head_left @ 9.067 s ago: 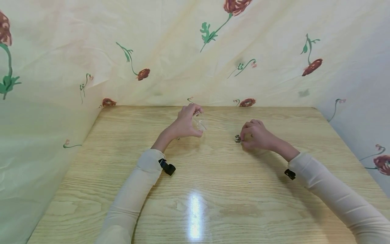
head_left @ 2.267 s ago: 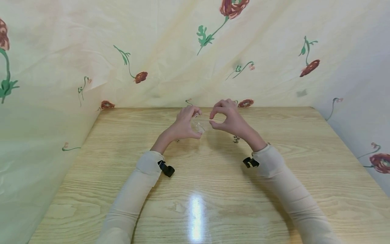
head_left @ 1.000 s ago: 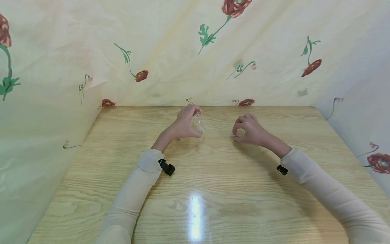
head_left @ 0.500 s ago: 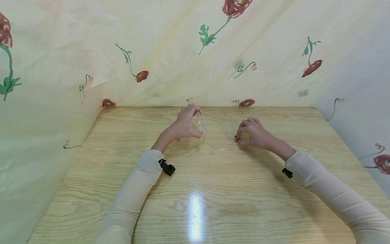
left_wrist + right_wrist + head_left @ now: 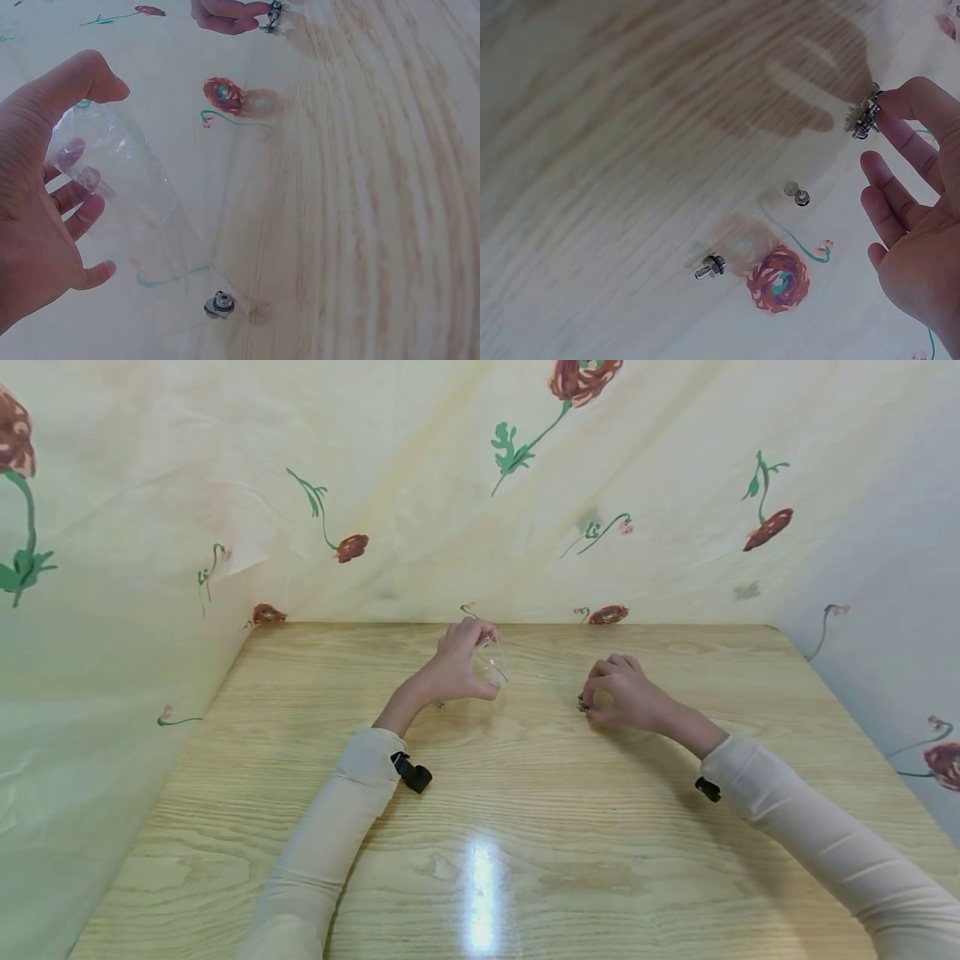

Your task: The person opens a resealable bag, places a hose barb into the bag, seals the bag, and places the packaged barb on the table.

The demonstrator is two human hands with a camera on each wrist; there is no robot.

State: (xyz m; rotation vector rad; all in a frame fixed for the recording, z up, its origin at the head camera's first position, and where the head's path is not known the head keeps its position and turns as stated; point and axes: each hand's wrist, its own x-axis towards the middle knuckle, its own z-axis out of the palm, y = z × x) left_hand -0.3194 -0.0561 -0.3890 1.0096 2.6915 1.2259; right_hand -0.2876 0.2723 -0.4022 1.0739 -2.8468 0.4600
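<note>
My left hand [image 5: 453, 664] holds a clear plastic bag [image 5: 142, 169], thumb and fingers spread in a C around it. Over to the right, my right hand [image 5: 626, 693] reaches down to a small cluster of shiny metal screw-like pieces [image 5: 862, 116]. Its thumb and index finger meet on a piece at the cluster's edge and pinch it. The other fingers stay loosely bent, as the right wrist view shows. The head view has the hand covering part of the cluster. Near the bag's lower edge a metal piece [image 5: 219, 304] shows in the left wrist view.
Two loose metal pieces lie apart from the cluster in the right wrist view: one lying tilted [image 5: 711, 266], another smaller piece [image 5: 801, 196]. The glossy wooden table [image 5: 555, 877] runs back to a flowered curtain [image 5: 420, 485] behind and at the sides.
About two seconds ago my right hand was beside the bag's mouth. It has since returned right to the cluster, and its fingertips have settled there. The left hand keeps its place with the bag.
</note>
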